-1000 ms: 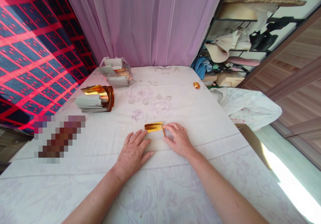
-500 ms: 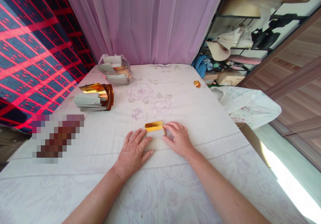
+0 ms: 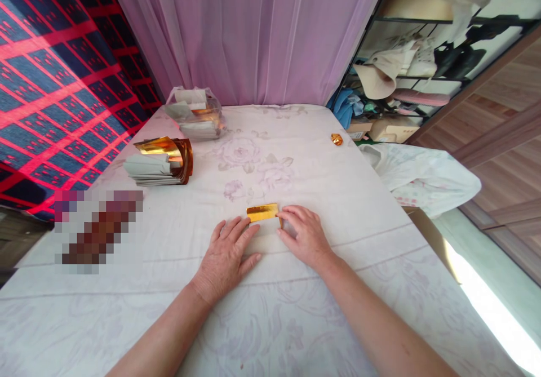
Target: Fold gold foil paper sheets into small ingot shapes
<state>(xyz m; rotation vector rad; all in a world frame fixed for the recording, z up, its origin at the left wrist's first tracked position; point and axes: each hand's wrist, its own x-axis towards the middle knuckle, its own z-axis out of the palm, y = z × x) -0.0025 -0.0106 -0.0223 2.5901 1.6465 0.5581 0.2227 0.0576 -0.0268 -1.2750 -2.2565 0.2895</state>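
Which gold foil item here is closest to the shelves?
The small gold foil lump, alone at far right; the gold strip, unbagged stack and bagged sheets all lie farther left.

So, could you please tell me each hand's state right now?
Left hand: open, at the left end of the gold paper.
Right hand: curled, at the paper's right end; grip cannot be told.

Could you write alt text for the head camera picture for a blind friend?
A person's left hand and right hand touch a gold foil paper on a floral cloth. Farther back on the left are a stack of gold-and-grey papers and a clear plastic bag of papers; a small gold piece lies far right.
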